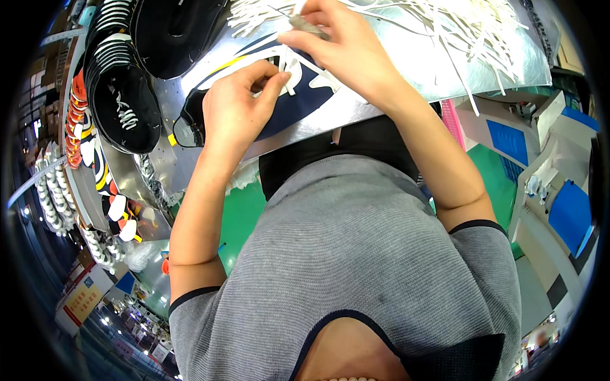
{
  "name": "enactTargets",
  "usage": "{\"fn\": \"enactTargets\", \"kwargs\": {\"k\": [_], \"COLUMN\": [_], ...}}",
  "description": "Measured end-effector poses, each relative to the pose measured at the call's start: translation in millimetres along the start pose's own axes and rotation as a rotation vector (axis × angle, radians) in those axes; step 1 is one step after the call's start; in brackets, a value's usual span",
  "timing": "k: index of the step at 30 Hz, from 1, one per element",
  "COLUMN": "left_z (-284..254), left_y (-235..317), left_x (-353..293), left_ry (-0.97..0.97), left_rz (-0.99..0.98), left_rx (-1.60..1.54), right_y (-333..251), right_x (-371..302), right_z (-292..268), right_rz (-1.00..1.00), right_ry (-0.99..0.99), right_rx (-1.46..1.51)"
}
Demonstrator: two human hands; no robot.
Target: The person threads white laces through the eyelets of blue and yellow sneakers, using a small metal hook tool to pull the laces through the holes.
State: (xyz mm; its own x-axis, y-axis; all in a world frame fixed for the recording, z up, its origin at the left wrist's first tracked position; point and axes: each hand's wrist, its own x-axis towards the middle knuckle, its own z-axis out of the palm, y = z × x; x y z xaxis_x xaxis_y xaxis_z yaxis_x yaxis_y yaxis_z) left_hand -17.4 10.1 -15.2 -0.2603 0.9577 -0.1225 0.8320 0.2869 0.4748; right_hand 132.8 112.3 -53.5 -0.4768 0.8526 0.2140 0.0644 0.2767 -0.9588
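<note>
A navy shoe upper [298,105] with white trim and a yellow stripe lies on the metal worktop in front of me. My left hand [238,105] rests over it, thumb and forefinger pinched on a white shoelace [290,79] at the lacing area. Just to the right and farther away, my right hand [346,47] is closed around the short greyish handle of an awl-like tool [309,27]. Its thin metal shank points to the far left, and its tip is too fine to make out. Part of the upper is hidden under my left hand.
Many loose white shoelaces [470,32] lie heaped at the far right of the metal worktop [527,73], some hanging over its edge. Stacked black shoe uppers [124,105] stand on the left. Orange and white shoe parts [76,120] line a rack farther left.
</note>
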Motion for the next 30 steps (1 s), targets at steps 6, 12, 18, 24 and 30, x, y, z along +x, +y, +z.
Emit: {"fn": "enactTargets", "kwargs": {"k": [6,12,18,24,30], "left_z": [8,5,-7,4,5], "left_y": [-10,-10,-12,-15,-24], "left_x": [3,6,8,-3,-6], "left_ry": [0.076,0.060,-0.240,-0.147,-0.069], "left_rz": [0.016,0.009,-0.010,0.090,0.082], "left_rx": [-0.076,-0.105,-0.340,-0.293,-0.358], "right_y": [-8,-5,2,-14,-6], "right_x": [-59,-58,-56,-46,-43], "right_z": [-15,-11,-6,22,25], "right_rz": [0.139,0.119,0.088,0.081,-0.015], "right_ry": [-0.173,-0.210,-0.216,-0.265,-0.228], "right_rx": [0.012,-0.081,-0.278,-0.599,-0.643]}}
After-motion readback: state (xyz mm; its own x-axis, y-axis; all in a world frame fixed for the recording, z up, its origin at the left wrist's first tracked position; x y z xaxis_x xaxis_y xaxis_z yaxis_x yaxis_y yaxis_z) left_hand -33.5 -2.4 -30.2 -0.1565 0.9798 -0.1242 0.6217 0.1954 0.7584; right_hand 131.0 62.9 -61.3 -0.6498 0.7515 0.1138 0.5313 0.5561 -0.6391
